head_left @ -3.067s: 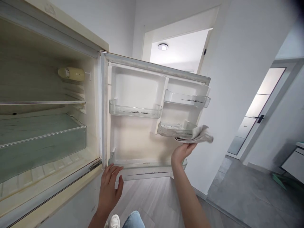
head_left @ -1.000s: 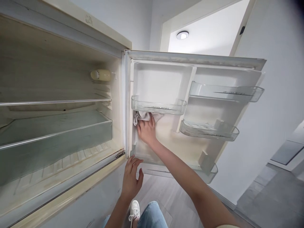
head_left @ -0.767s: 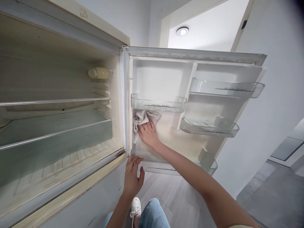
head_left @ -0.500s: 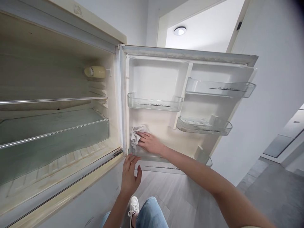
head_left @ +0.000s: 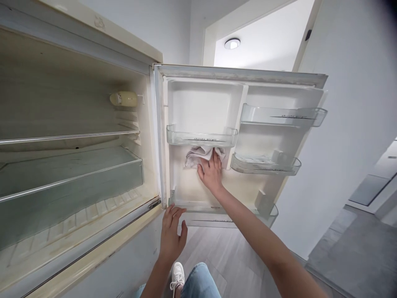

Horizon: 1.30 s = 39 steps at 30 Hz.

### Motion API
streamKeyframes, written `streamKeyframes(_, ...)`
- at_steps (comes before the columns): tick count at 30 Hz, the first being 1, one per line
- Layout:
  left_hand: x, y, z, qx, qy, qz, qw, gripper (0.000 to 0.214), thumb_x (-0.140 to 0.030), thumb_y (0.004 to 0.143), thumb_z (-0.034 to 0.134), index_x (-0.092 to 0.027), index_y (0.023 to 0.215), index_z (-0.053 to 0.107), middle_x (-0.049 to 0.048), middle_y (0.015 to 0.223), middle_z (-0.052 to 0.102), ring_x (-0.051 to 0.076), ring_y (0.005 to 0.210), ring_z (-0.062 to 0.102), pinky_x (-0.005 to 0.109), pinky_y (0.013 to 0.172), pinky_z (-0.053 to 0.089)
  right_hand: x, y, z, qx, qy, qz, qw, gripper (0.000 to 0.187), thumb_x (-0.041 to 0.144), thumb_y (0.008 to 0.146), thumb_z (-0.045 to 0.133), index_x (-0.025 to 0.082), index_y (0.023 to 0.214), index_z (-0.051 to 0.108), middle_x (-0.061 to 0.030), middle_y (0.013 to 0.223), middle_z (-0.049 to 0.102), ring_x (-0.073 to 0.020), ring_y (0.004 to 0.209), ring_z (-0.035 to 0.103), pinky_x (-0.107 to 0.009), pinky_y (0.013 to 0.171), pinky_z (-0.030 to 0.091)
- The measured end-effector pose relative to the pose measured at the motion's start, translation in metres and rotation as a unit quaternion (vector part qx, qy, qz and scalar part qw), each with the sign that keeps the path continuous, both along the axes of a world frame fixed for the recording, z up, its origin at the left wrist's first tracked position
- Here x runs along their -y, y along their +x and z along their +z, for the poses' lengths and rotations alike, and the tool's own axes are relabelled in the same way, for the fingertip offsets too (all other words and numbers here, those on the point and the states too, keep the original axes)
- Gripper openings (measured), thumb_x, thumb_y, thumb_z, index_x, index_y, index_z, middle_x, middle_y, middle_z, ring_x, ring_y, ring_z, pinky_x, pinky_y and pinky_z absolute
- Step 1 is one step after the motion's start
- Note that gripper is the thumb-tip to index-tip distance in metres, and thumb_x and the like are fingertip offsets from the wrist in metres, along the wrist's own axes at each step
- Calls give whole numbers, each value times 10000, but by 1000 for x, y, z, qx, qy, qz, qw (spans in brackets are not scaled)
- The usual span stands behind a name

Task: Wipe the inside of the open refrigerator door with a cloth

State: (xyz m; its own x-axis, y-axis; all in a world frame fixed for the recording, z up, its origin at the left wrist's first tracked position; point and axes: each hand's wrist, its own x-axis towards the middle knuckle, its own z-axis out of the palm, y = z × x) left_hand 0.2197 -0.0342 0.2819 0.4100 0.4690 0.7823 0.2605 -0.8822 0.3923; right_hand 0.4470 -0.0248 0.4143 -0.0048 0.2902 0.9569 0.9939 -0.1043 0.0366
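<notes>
The right hand (head_left: 211, 174) presses a cloth (head_left: 198, 155) flat against the inner wall of the open fridge door (head_left: 192, 182), fingers spread and pointing up, palm on the lower edge of the cloth. The cloth sits bunched just under the upper left bin (head_left: 201, 136), touching its underside, so it lies above and a little left of the palm. Its long axis runs roughly level, along the bin's bottom edge. The right arm reaches in from the lower right, crossing in front of the bottom bin (head_left: 217, 217).

The left hand (head_left: 172, 238) is low, open and loose, holding nothing, its fingertips at or just short of the door's bottom corner by the hinge; whether they touch cannot be told. It is well below the cloth, so the right hand is by far the nearer, already on it.

To the right of the cloth a divider rises, with the middle right bin (head_left: 266, 165) just beyond the fingers and the top right bin (head_left: 283, 117) higher. Bare wall lies below the hand, down to the bottom bin. The fridge (head_left: 71, 165), its shelves bare, stands open on the left
</notes>
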Motion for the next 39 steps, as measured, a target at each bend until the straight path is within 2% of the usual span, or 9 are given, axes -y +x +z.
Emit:
streamKeyframes(6,-1,8,-3,1,5,3,1000,403,-104,878,464,-254,1252,467,83,1208,550,284,1358,343,559,1077,425,-3,-5,-22,106,-128,55,985,319,233,913,485,208,1203,616,-118,1496,419,-292,1447,243,-530,1146,308)
streamKeyframes(10,-1,9,-4,3,10,9,1000,388,-100,877,467,-242,1238,470,87,1204,551,288,1357,334,558,1068,426,-7,-13,-32,243,-231,142,931,330,217,879,535,195,1200,606,-95,1503,416,-248,1440,269,-438,1160,335)
streamKeyframes(13,-1,7,-4,3,15,10,1000,381,-98,874,470,-237,1229,474,89,1194,556,288,1352,345,542,1057,437,-10,-18,-33,289,-249,157,911,303,222,865,556,158,1154,619,-119,1480,444,-253,1435,279,-415,1157,346)
streamKeyframes(16,-1,6,-4,3,17,9,1000,385,-95,871,472,-239,1229,475,85,1187,559,284,1353,349,536,1065,434,-9,-17,-25,247,-215,133,936,290,231,884,528,174,1151,624,-109,1520,385,-253,1439,270,-437,1153,341)
streamKeyframes(20,0,7,-2,1,17,9,1000,400,-95,869,477,-248,1238,472,80,1197,556,265,1349,355,533,1081,425,-7,-6,-13,78,-84,40,993,348,262,904,488,182,1226,594,-141,1464,454,-315,1441,250,-553,1134,312)
streamKeyframes(25,0,8,-3,-3,20,9,1000,405,-95,877,465,-251,1251,465,80,1208,555,260,1351,349,561,1082,420,-7,8,-15,0,-12,-4,1000,338,311,895,495,124,1156,599,-228,1359,520,-369,1380,345,-625,1098,313)
streamKeyframes(33,0,13,-4,23,36,20,999,385,-81,869,480,-233,1223,483,82,1169,566,268,1332,364,544,1062,430,-14,-20,-21,96,-54,-4,994,235,263,912,461,134,1008,633,-173,1483,410,-310,1444,234,-512,1132,324)
streamKeyframes(36,-1,14,-6,29,30,24,999,373,-78,870,477,-225,1212,483,88,1155,564,285,1345,347,540,1041,439,-18,-31,-24,159,-123,42,979,296,256,912,470,148,1152,606,-132,1506,396,-295,1452,214,-477,1146,310)
streamKeyframes(39,-2,14,-7,25,28,22,999,369,-79,871,475,-225,1209,484,89,1162,562,290,1344,345,534,1029,443,-19,-34,-30,216,-201,92,951,372,245,912,478,148,1264,555,-121,1426,500,-276,1454,217,-460,1163,292)
